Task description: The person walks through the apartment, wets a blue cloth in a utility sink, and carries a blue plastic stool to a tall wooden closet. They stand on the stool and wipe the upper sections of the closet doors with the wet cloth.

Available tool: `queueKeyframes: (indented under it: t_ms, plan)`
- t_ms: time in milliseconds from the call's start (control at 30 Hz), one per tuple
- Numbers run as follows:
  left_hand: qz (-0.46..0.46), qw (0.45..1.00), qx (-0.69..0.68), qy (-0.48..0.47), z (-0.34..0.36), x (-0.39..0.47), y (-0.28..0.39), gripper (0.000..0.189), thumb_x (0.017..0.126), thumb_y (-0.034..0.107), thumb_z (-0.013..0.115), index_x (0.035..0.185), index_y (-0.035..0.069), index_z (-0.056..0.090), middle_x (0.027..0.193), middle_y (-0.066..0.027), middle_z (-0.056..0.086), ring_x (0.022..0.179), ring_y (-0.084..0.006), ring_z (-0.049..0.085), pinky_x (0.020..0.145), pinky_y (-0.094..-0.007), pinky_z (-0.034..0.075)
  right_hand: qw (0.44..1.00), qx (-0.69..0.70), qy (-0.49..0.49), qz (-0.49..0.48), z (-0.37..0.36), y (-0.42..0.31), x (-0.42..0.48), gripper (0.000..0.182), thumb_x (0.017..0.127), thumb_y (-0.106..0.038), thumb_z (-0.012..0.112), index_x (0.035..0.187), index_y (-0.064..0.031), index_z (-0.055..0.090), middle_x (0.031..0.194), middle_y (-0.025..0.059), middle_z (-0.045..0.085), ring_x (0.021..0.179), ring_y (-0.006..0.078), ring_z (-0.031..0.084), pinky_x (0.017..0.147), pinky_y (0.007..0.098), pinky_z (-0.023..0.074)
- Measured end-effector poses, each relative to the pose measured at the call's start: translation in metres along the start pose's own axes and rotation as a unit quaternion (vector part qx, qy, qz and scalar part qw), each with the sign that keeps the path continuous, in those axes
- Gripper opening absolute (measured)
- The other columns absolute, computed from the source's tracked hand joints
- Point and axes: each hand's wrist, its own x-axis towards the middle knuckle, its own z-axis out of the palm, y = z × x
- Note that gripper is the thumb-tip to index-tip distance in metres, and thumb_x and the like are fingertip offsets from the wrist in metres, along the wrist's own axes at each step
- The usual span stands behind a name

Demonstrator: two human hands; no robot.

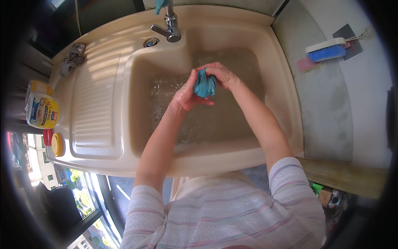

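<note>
Above the murky water in the sink basin (pixel 224 124), a bunched teal cloth (pixel 205 84) is held between both hands. My left hand (pixel 188 95) cups it from the left and below, its thumb up and some fingers reaching out under the cloth. From the upper right, my right hand (pixel 220 74) grips the cloth's top with its fingers. The cloth looks wet. Behind the hands stands a chrome faucet (pixel 172 29), and another teal cloth (pixel 160 6) hangs at its top. Whether water runs from the spout cannot be seen.
Left of the basin lies a ribbed drainboard (pixel 96 105) with a crumpled grey cloth (pixel 73 59). A plastic container (pixel 43 109) and a yellow lid (pixel 57 144) sit at its far left edge. A blue-bristled brush (pixel 326 49) and a pink brush (pixel 307 64) are on the right.
</note>
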Motion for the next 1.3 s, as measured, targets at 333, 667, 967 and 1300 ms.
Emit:
queueKeyframes:
  t_ms: [333,667,967,1300]
  plan:
    - [0.050,0.999,0.018,-0.009,0.019,-0.011,-0.004,0.031,0.075,0.021,0.062,0.101,0.007,0.053,0.086,-0.0102,0.061,0.070,-0.0229,0.060,0.057,-0.0341,0.050,0.910,0.335,-0.244,0.009,0.014,0.022,-0.023,0.060,0.080,-0.040,0.056,0.125,-0.0035,0.041,0.107,0.0102,0.057,0.086,0.0192,0.060,0.069,0.0309,0.0499]
    - [0.038,0.996,-0.018,-0.078,0.025,-0.012,-0.012,0.023,0.072,0.024,0.066,0.084,0.009,0.053,0.065,-0.0047,0.052,0.044,-0.0139,0.045,0.043,-0.0274,0.038,0.986,0.143,-0.066,-0.052,0.068,-0.059,-0.015,0.044,0.076,-0.022,0.063,0.111,-0.0020,0.048,0.069,0.0043,0.054,0.066,0.0175,0.057,0.088,0.0366,0.0432]
    - [0.068,0.870,0.407,0.270,-0.026,0.014,-0.021,0.024,0.066,0.025,0.066,0.075,0.004,0.058,0.067,-0.0081,0.058,0.054,-0.0185,0.054,0.051,-0.0337,0.043,0.975,-0.089,0.201,-0.024,0.088,-0.020,0.026,0.015,0.079,-0.014,0.060,0.086,0.0001,0.058,0.060,-0.0005,0.049,0.052,0.0087,0.047,0.050,0.0240,0.0421]
    - [0.117,0.743,0.542,0.375,-0.018,0.007,-0.021,0.037,0.064,0.035,0.065,0.078,0.001,0.062,0.077,-0.0158,0.063,0.076,-0.0291,0.063,0.070,-0.0390,0.049,0.979,-0.032,0.199,-0.010,0.087,-0.016,0.020,0.029,0.081,-0.015,0.062,0.105,-0.0017,0.052,0.076,0.0048,0.056,0.067,0.0119,0.056,0.061,0.0251,0.0467]
